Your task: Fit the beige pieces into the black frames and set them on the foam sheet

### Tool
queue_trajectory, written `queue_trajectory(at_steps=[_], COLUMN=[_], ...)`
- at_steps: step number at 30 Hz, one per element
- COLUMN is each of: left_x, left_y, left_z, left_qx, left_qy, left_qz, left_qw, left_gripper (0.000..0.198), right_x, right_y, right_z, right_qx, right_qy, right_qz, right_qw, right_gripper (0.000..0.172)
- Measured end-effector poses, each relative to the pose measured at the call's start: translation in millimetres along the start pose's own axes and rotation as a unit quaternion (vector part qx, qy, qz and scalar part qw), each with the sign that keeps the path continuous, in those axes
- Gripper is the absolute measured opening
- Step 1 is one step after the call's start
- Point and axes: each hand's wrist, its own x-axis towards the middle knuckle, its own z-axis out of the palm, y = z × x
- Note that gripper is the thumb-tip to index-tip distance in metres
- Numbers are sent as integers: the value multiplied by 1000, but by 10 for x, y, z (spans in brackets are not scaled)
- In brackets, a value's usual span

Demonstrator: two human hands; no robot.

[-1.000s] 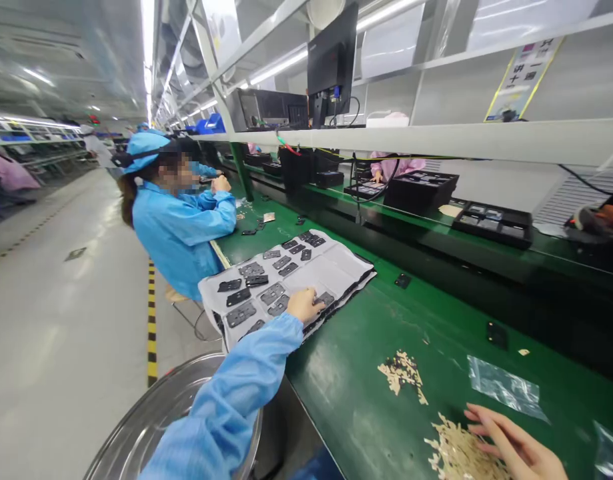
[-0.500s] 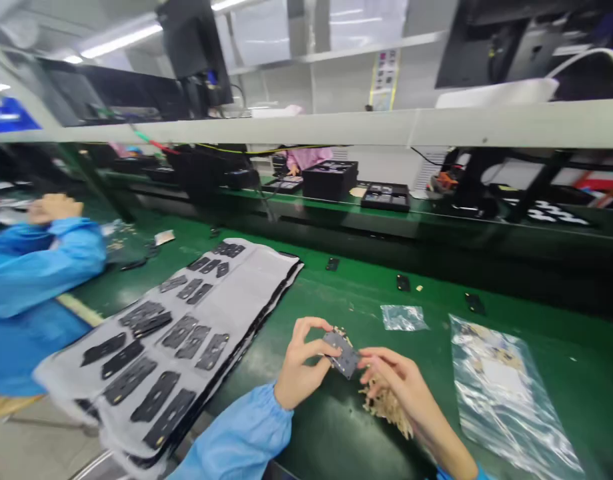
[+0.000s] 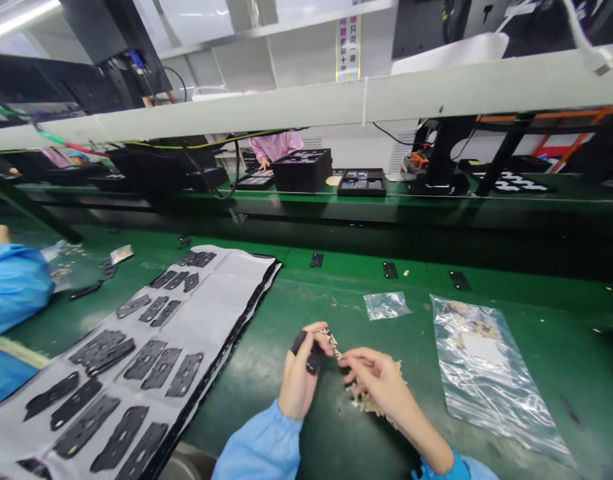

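Green matting covers the long bench, which runs under a pale shelf rail with dark monitors above it. Close to the near edge, the left hand is curled around a small dark plate, thumb and fingers pinching it so that it stands tilted on edge above the mat. The right hand sits just beside it, its fingertips drawn narrow together as if pinching something too small to make out, hovering over a loose heap of tan pieces scattered on the bench. Both forearms wear light blue sleeves.

Left of the hands lies a grey sheet spread over a stack of dark trays, carrying rows of flat dark plates of the same kind. Right of the hands rests a large clear plastic bag with a white label inside, and a smaller clear bag lies farther back, near the middle of the bench. A few single dark parts sit along the far strip of the mat. At the left edge, a co-worker's blue sleeve leans on the bench. Across the line, a person in pink works beside black trays.
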Motion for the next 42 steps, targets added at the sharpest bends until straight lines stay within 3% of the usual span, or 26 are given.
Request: queue_trajectory(at_steps=[3, 6, 9, 14, 20, 30, 42], left_x=[191, 262, 233, 259, 372, 399, 363], left_y=[83, 77, -21, -137, -119, -48, 0], left_z=[-393, -684, -760, -677, -684, -735, -723], left_qx=[200, 371, 445, 501, 487, 405, 406], left_qy=[70, 9, -47, -51, -74, -100, -66], left_qz=[69, 82, 84, 77, 38, 4, 68], left_qw=[975, 925, 890, 860, 869, 909, 909], left_gripper=[27, 22, 20, 17, 10, 15, 22], right_x=[32, 48, 51, 55, 51, 71, 112], right_y=[-67, -128, -140, -123, -151, -114, -7], right_z=[-131, -230, -238, -199, -208, -221, -253], right_qx=[-18, -15, -26, -45, -42, -44, -83], right_qy=[39, 53, 43, 38, 39, 34, 44], right_qz=[-20, -23, -16, -6, -4, -13, -16], right_qw=[999, 998, 999, 998, 998, 998, 995], right_gripper=[40, 37, 36, 37, 37, 36, 38])
